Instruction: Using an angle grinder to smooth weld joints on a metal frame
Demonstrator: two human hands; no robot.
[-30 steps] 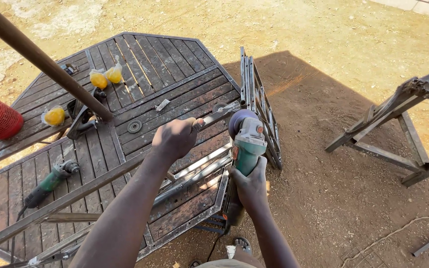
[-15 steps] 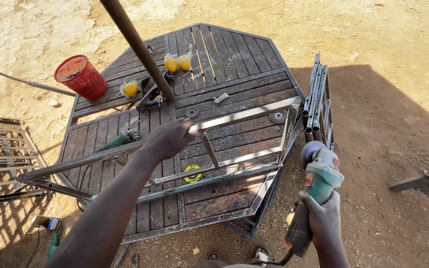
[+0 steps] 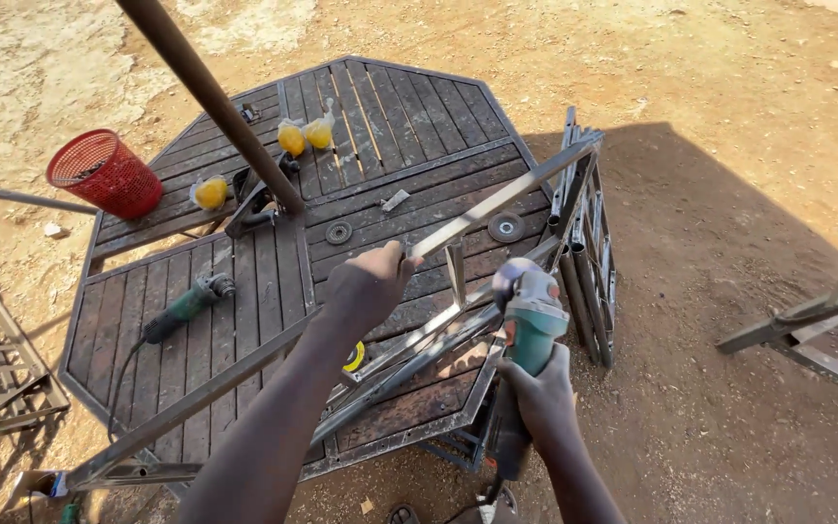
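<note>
The green angle grinder [image 3: 532,325] has swung in from the side to the long grey steel frame [image 3: 458,291] lying across the dark octagonal slatted metal table [image 3: 380,107]; the right hand [image 3: 538,396] grips the grinder's body, the left hand [image 3: 372,283] clasps the frame's upper bar.

Single head cam, looking steeply down and forward over both arms. Close range: octagonal table [image 3: 244,291] fills frame centre-left, dirt ground [image 3: 729,146] right and top. No second view to overlap.
</note>
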